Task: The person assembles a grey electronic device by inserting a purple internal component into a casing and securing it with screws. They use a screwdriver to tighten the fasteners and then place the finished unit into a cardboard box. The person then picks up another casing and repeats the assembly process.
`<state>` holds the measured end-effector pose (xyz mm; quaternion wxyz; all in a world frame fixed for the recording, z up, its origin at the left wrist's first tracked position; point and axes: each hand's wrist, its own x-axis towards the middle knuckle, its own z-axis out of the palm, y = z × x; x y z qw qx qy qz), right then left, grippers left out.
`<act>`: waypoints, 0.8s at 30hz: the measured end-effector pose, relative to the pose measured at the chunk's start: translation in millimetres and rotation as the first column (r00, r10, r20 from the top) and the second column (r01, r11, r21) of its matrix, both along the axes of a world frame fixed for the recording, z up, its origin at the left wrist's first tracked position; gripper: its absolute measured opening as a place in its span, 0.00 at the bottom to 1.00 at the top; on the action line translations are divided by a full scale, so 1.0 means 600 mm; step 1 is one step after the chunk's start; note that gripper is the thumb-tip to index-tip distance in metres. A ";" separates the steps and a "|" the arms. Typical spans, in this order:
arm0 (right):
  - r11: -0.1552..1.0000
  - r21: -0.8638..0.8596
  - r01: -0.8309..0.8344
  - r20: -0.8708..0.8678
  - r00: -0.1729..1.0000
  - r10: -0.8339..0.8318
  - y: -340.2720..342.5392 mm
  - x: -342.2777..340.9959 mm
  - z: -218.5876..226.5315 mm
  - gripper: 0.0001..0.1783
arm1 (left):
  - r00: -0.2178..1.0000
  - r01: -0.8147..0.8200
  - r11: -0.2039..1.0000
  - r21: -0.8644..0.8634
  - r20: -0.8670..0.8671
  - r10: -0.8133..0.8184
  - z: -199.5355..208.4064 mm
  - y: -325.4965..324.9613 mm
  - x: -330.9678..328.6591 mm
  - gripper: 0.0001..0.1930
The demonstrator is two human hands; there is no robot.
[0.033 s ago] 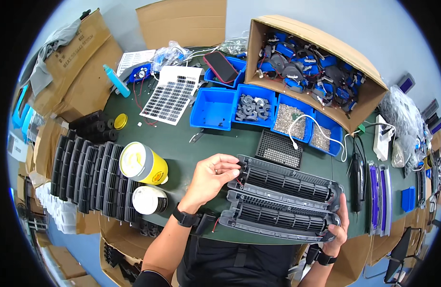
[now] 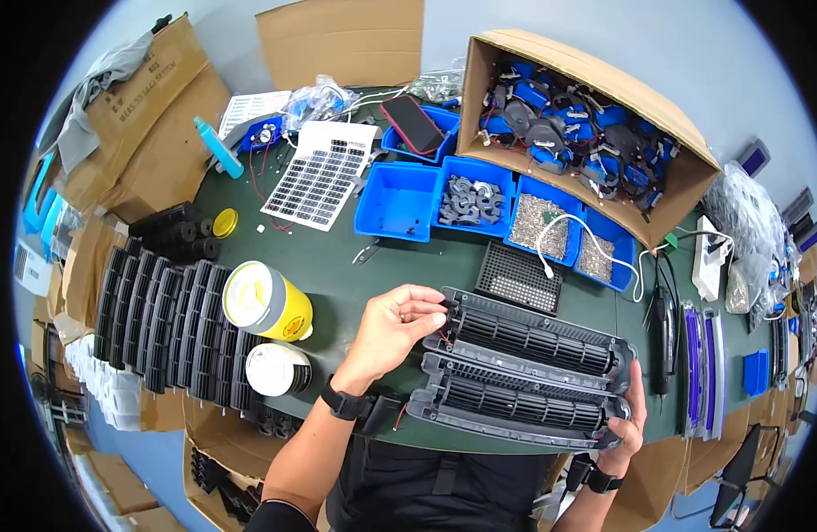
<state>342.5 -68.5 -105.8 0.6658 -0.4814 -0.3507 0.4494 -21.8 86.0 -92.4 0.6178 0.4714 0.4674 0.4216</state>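
Two long grey plastic housings (image 2: 515,423) lie side by side in front of me, each holding a black ribbed cylindrical fan roller (image 2: 532,339). My left hand (image 2: 392,332) is at the left end of the farther housing, thumb and forefinger pinched together. A short red wire shows just beside these fingertips, and what they pinch is too small to make out. Around the right ends of the housings, my right hand (image 2: 630,421) is closed, its thumb on the nearer one and fingers along the outer edge. Another red wire (image 2: 399,417) sticks out by the nearer housing's left end.
Black fan rollers (image 2: 164,319) stand in a row at left, beside a yellow-and-grey tub (image 2: 293,310) and a white-lidded jar (image 2: 271,371). Blue bins (image 2: 392,202) of small parts and a carton (image 2: 692,199) of blue motors stand behind. A black electric screwdriver (image 2: 663,337) lies right.
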 end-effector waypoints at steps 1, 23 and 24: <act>1.000 0.002 -0.001 0.006 1.000 0.001 0.001 0.000 0.001 0.62 | 1.000 0.001 1.000 0.007 -0.003 -0.001 -0.001 0.001 0.000 0.16; 0.999 -0.045 -0.009 0.074 0.997 0.013 -0.011 0.007 0.003 0.63 | 0.997 0.049 0.987 0.155 -0.063 -0.040 -0.006 -0.001 0.020 0.13; 0.998 -0.068 0.008 0.170 0.985 0.004 -0.014 0.021 -0.003 0.61 | 0.997 0.035 0.984 0.176 -0.078 -0.022 0.008 -0.013 0.019 0.13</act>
